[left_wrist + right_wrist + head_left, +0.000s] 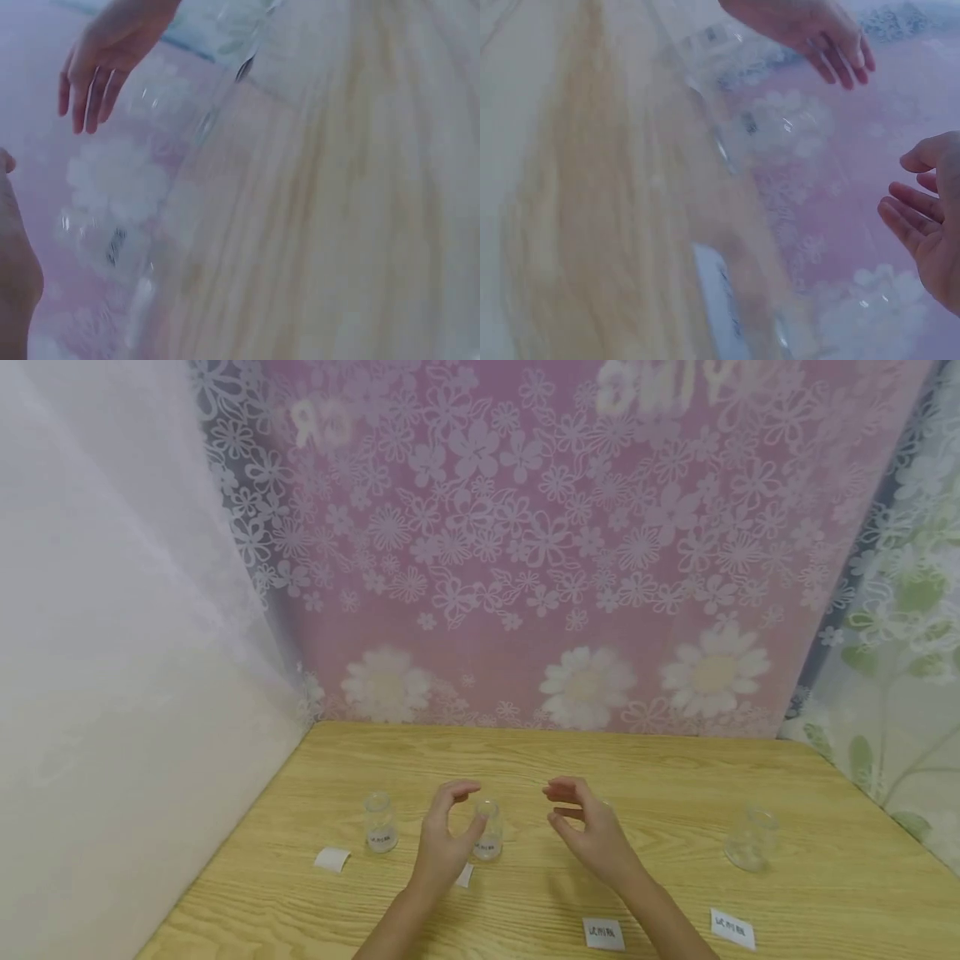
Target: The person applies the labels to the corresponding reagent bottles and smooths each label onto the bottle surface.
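Note:
My left hand (pixel 444 845) hovers over the table with its fingers loosely bent, holding nothing. Its thumb overlaps a clear glass bottle (pixel 489 845) bearing a printed label. Facing it across a gap, my right hand (pixel 597 842) also has relaxed, empty fingers; a glass rim (pixel 607 807) peeks out behind it, the rest hidden. In the right wrist view, the labelled bottle (pixel 769 126) stands between my left hand (pixel 806 31) and my right hand (pixel 934 232). A second labelled bottle (pixel 380 825) stands further left.
An unlabelled glass bottle (pixel 752 842) stands at the right. White paper slips lie nearer the front: a blank one (pixel 332 859) at left, one (pixel 465 876) beside my left wrist, and printed ones (pixel 603 933) (pixel 732 928) at right. A pink flowered curtain (pixel 525 568) hangs behind the wooden table (pixel 420 743).

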The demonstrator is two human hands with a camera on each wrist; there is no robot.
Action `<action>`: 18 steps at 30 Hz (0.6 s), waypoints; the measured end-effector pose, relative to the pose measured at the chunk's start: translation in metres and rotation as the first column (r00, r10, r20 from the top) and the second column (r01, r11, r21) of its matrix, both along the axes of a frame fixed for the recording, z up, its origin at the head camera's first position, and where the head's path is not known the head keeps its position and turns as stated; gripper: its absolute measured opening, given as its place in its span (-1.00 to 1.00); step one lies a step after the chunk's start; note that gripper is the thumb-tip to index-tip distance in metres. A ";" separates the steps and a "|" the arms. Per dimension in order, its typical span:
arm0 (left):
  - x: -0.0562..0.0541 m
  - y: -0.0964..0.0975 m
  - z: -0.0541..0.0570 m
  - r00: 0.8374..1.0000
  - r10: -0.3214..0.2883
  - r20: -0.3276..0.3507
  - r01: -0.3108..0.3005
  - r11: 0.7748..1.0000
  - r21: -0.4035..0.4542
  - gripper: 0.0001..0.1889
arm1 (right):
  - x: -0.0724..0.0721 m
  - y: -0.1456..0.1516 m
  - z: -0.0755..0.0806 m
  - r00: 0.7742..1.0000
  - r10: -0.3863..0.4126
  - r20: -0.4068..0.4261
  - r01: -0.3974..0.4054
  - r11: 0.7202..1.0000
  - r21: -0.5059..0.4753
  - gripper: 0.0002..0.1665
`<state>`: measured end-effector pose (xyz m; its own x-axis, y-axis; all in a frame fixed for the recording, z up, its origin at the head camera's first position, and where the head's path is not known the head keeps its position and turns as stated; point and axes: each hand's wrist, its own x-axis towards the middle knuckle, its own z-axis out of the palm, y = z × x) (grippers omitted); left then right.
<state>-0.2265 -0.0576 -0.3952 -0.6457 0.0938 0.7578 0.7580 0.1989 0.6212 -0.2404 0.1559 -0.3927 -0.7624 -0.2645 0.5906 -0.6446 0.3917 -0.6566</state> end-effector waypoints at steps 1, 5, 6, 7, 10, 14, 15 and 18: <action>0.003 0.006 0.005 0.999 -0.006 -0.044 0.006 1.000 -0.006 -0.63 | 0.001 0.007 0.003 0.999 -0.007 -0.032 0.007 1.000 -0.007 -0.57; 0.006 0.036 0.014 0.991 -0.076 -0.107 0.072 0.997 -0.040 -0.66 | 0.003 0.035 0.011 0.992 -0.079 -0.102 0.075 0.996 -0.037 -0.59; 0.004 0.045 0.012 0.991 -0.103 -0.088 0.099 0.994 -0.046 -0.67 | 0.004 0.041 0.011 0.989 -0.107 -0.105 0.103 0.994 -0.040 -0.60; 0.002 0.053 0.009 0.991 -0.121 -0.050 0.118 0.991 -0.057 -0.68 | 0.004 0.047 0.010 0.987 -0.131 -0.098 0.127 0.991 -0.049 -0.60; -0.006 0.077 -0.006 0.972 -0.167 0.163 0.177 0.983 -0.048 -0.62 | 0.003 0.061 0.003 0.984 -0.177 -0.025 0.175 0.982 -0.067 -0.61; -0.014 0.100 -0.023 0.875 -0.203 0.440 0.203 0.978 0.048 -0.51 | 0.003 0.071 -0.016 0.976 -0.187 0.112 0.195 0.979 -0.058 -0.56; -0.016 0.104 -0.027 0.852 -0.214 0.478 0.202 0.976 0.078 -0.49 | 0.002 0.072 -0.021 0.972 -0.186 0.143 0.196 0.979 -0.057 -0.54; -0.021 0.114 -0.038 0.825 -0.222 0.519 0.189 0.975 0.117 -0.47 | 0.000 0.074 -0.036 0.954 -0.171 0.246 0.194 0.978 -0.071 -0.49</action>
